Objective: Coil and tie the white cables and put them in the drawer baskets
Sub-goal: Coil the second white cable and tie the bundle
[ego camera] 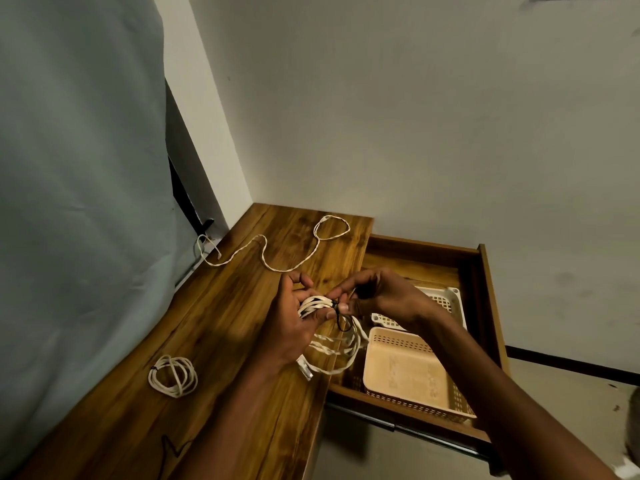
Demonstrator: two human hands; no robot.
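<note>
Two hands meet over the desk (221,341) edge: the left hand (294,320) grips a white coil (329,341) at its bunched top, while the right hand (374,296) pinches a black tie (341,320) round it. The coil hangs just beside the open drawer (485,306), above the near basket (408,372). Cinching should go best with the loops squeezed flat and the tie pulled snug before letting go.

Both hands (298,317) (377,292) grip coiled cable (332,344) (black tie (341,318)).
</note>
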